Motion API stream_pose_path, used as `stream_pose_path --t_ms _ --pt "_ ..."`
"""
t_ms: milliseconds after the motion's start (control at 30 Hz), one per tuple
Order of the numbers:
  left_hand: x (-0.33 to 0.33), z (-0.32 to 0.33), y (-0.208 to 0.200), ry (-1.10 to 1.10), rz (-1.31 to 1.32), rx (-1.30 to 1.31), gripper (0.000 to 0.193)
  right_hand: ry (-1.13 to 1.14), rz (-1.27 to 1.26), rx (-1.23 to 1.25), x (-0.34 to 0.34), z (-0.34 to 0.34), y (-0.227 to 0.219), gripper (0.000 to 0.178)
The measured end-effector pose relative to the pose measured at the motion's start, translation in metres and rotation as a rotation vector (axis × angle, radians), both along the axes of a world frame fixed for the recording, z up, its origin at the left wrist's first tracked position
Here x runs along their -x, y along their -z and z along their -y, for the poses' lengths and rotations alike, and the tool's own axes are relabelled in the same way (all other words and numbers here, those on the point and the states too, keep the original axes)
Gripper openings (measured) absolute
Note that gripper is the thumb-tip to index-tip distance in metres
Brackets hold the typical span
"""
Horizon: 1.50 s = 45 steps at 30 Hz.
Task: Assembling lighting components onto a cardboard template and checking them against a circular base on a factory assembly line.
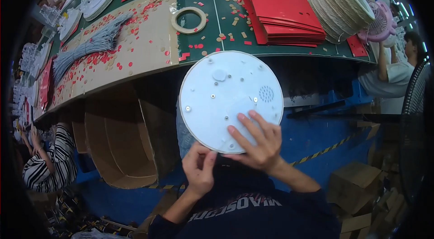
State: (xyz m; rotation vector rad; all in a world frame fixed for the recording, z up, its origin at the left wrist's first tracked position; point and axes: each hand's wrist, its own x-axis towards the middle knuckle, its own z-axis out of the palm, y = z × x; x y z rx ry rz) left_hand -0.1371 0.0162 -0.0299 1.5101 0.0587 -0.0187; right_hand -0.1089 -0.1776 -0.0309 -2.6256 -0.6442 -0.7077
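A round white disc-shaped base (203, 90) is held in front of my body, its flat face toward me. Small screws, a rounded pad and a patch of slots show on that face, and a beige band runs around its rim. My right hand (260, 146) grips the lower right edge, fingers spread over the face and thumb at the rim. At the lower left rim, the fingers of my left hand (199, 171) are curled in a pinch; what lies between them is hidden.
Across the bench lie a tape roll (189, 20), a bundle of grey wires (92, 42), red sheets (285, 8), a stack of round bases (337, 8) and scattered red and tan bits. A pink fan (379, 21) stands right. An open cardboard box (120, 139) sits below; co-workers sit both sides.
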Motion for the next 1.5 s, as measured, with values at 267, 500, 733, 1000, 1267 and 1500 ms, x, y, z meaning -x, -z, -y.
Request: stream_pose_path --t_ms 267,500,733,1000,1267,1500 --pt "-0.031 -0.032 0.010 -0.050 0.061 0.014 0.023 -0.163 0.003 -0.259 -0.051 0.028 -0.063 0.033" --pt "-0.068 -0.039 0.005 0.163 0.062 -0.072 0.029 0.197 -0.118 0.081 -0.257 0.178 -0.053 0.049" --pt "-0.094 -0.064 0.001 0.242 -0.022 0.103 0.027 0.026 -0.311 0.244 -0.295 0.215 -0.035 0.055" --pt "-0.105 -0.059 -0.005 0.288 -0.083 0.055 0.025 -0.067 0.055 0.659 -0.296 0.212 -0.042 0.037" --pt "-0.107 -0.043 -0.011 0.218 -0.067 0.084 0.028 0.531 0.975 0.580 -0.255 0.252 -0.168 0.024" --pt "-0.089 -0.031 0.000 0.078 0.097 -0.041 0.027 0.508 0.239 -1.096 -0.116 0.208 -0.162 0.027"
